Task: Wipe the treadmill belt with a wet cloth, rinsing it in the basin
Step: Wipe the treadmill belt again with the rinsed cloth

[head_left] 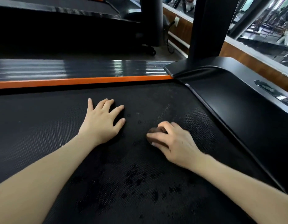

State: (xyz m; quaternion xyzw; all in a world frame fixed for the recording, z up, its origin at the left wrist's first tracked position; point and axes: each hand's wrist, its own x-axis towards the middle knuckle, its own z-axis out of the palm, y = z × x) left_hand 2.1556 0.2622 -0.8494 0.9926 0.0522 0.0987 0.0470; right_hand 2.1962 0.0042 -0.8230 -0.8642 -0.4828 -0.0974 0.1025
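gym background first: another dark treadmill (59, 21) and some glass panels (261, 29) behind, but the head view is mostly the black textured treadmill belt (43, 135). left hand (101, 122) lies flat on it, fingers straight and spread, holding nothing. right hand (170, 139) is curled over a small brownish wadded cloth (152, 130), only a bit of it peeking out by the fingertips and kinda blurred, sitting on the belt near the glossy black motor cover (245, 102). dark wet blotches (132, 183) show nearer the camera. what could go wrong imo: the cloth's bunched so small it only covers a narrow strip, so patches get skipped, especially along the orange side strip (83, 81). leaning on that flat palm could roll the belt or slide the hand on the damp surface. basin isn't in view, so an unrinsed cloth might just smear grit around.
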